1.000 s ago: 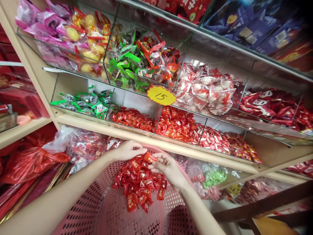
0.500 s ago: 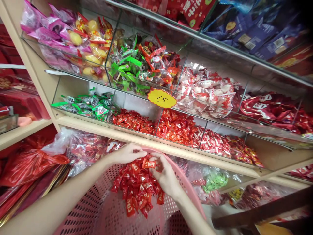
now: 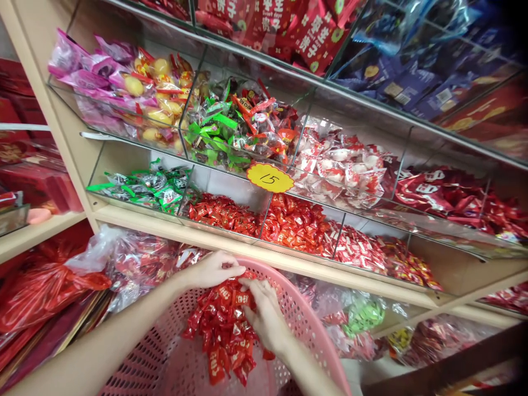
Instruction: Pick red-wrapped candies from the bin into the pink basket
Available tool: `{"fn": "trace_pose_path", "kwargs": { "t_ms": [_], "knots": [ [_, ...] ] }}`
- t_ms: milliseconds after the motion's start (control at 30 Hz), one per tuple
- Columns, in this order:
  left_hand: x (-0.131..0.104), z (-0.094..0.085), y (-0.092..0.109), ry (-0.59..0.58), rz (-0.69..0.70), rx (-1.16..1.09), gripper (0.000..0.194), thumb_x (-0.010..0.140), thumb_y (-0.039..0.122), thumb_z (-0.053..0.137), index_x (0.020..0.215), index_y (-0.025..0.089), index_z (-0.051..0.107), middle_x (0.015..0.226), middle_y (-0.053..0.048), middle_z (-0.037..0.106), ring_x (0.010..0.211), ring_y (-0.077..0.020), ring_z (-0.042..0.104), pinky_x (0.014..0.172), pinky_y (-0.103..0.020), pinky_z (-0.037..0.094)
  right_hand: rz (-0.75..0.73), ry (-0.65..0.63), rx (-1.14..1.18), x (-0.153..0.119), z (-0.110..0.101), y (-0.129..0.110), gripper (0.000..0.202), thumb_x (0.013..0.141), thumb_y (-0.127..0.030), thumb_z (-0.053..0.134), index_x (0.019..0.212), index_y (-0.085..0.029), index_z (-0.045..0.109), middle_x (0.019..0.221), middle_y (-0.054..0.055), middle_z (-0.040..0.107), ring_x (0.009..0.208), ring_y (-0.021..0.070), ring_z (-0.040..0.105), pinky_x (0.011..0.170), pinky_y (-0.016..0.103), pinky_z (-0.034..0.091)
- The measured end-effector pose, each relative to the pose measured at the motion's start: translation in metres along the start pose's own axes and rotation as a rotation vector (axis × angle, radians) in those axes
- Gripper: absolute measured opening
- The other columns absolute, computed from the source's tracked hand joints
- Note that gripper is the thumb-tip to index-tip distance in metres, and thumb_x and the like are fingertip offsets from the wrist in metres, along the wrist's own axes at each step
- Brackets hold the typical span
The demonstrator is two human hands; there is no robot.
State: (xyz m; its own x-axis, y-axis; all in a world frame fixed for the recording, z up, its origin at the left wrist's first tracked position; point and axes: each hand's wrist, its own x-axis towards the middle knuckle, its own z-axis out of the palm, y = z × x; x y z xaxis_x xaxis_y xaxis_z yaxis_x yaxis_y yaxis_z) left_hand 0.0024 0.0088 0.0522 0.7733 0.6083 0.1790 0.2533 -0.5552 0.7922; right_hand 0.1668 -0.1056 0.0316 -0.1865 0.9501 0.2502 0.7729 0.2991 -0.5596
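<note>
A pink perforated basket (image 3: 307,313) stands below the shelf, with a heap of red wrapped candies (image 3: 226,324) inside it. At the heap's upper left is my left hand (image 3: 216,269), its fingers curled inward near the basket's far rim; what it grips, if anything, is too small to make out. My right hand (image 3: 264,308) lies against the right side of the heap, palm down, fingers a little spread and touching the candies. The fingertips of both hands nearly meet at the top of the heap.
Shelf bins hold green-wrapped candies (image 3: 159,184), red candies (image 3: 292,225) and white-and-red candies (image 3: 342,165). A yellow tag (image 3: 270,177) marked 15 hangs on the shelf edge. Left are a red plastic bag (image 3: 49,286) and a clear bag (image 3: 140,258); a dark bar (image 3: 445,363) crosses the lower right.
My right hand has moved left and slightly down over the candies, and the single candy at its fingertips is no longer distinct. The shelf sits slightly lower in view.
</note>
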Motion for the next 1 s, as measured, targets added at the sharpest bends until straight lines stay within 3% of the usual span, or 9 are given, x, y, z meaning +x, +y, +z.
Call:
{"fn": "trace_pose_path", "kwargs": {
  "t_ms": [300,467,600,767,867,1000],
  "knots": [
    [0.001,0.001,0.000,0.030,-0.001,0.033,0.039,0.084,0.045,0.043,0.077,0.015,0.066,0.071,-0.002,0.061,0.068,-0.0144,0.052,0.066,-0.024,0.038,-0.004,0.032,-0.060,0.000,-0.009,-0.007,0.050,0.073,-0.014,0.060,0.119,-0.028,0.047,0.106,0.003,0.058,0.096,0.0220,0.048,0.083,0.035,0.037],
    [0.000,0.000,0.002,0.019,-0.007,0.048,0.041,0.084,0.046,0.043,0.071,0.014,0.064,0.070,-0.002,0.059,0.066,-0.0139,0.051,0.064,-0.024,0.038,0.005,0.261,-0.081,0.022,-0.048,0.005,0.029,0.082,-0.023,0.051,0.110,-0.022,0.052,0.091,0.003,0.062,0.087,0.0185,0.053,0.079,0.031,0.040],
    [0.001,0.000,-0.002,0.017,-0.017,0.061,0.041,0.084,0.047,0.042,0.071,0.014,0.064,0.070,-0.002,0.059,0.067,-0.0138,0.051,0.065,-0.024,0.037,0.236,0.456,-0.283,0.061,-0.089,0.033,0.022,0.083,-0.030,0.046,0.098,-0.017,0.054,0.076,0.005,0.062,0.076,0.0192,0.057,0.067,0.028,0.040],
    [0.001,0.001,-0.005,0.020,-0.019,0.059,0.041,0.083,0.048,0.042,0.073,0.014,0.064,0.069,-0.002,0.060,0.068,-0.0139,0.051,0.064,-0.023,0.037,0.658,0.293,-0.369,0.098,-0.108,0.056,0.049,0.071,-0.050,0.058,0.103,-0.014,0.049,0.090,0.017,0.064,0.083,0.0273,0.060,0.066,0.033,0.040],
    [0.002,0.002,-0.004,0.020,-0.019,0.060,0.041,0.083,0.048,0.043,0.072,0.014,0.064,0.069,-0.002,0.060,0.067,-0.0139,0.051,0.063,-0.023,0.037,0.712,0.249,-0.323,0.105,-0.106,0.062,0.054,0.062,-0.053,0.065,0.099,-0.016,0.051,0.090,0.015,0.065,0.081,0.0262,0.061,0.064,0.033,0.042],
    [0.003,0.005,-0.004,0.009,-0.034,0.044,0.041,0.081,0.048,0.044,0.070,0.014,0.064,0.067,-0.001,0.060,0.065,-0.0137,0.051,0.061,-0.022,0.036,0.744,0.258,-0.287,0.105,-0.104,0.065,0.043,0.060,-0.043,0.067,0.093,-0.019,0.054,0.087,0.009,0.065,0.077,0.0221,0.061,0.063,0.031,0.042]
  ]
}}
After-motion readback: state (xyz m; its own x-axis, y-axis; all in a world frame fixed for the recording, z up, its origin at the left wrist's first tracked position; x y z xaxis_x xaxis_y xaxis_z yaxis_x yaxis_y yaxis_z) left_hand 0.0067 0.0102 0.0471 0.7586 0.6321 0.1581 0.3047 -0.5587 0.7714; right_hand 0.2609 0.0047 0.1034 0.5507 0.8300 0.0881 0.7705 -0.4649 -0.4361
